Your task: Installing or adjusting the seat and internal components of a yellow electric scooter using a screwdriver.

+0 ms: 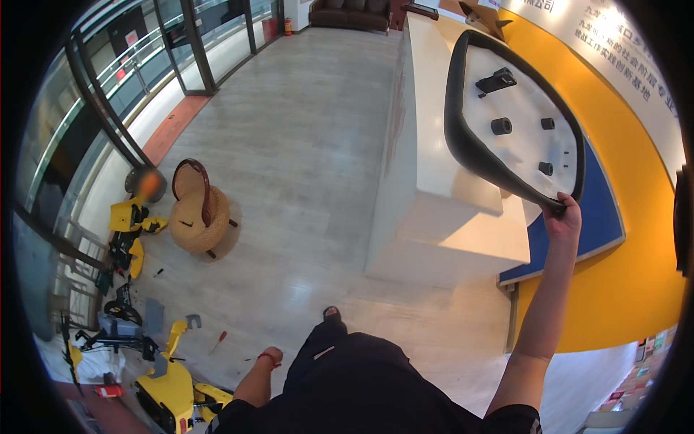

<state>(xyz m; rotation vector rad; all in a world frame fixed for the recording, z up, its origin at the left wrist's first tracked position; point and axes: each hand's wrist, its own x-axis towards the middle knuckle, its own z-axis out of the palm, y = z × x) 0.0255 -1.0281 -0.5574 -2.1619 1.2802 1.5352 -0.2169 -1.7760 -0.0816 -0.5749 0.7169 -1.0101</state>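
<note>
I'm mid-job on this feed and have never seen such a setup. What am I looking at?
No machine here: these are a person's bare hands, seen from the left one of two cameras worn on the head, looking down. The fisheye lens bends straight edges.

The right hand grips the near corner of a large white panel with a thick black rim; small black fittings sit on it. Whether it touches the white counter is unclear. The left hand is held low; I can't tell whether it holds anything.

On the floor, toward the left, are a woven chair, yellow parts and a red-handled screwdriver.
</note>
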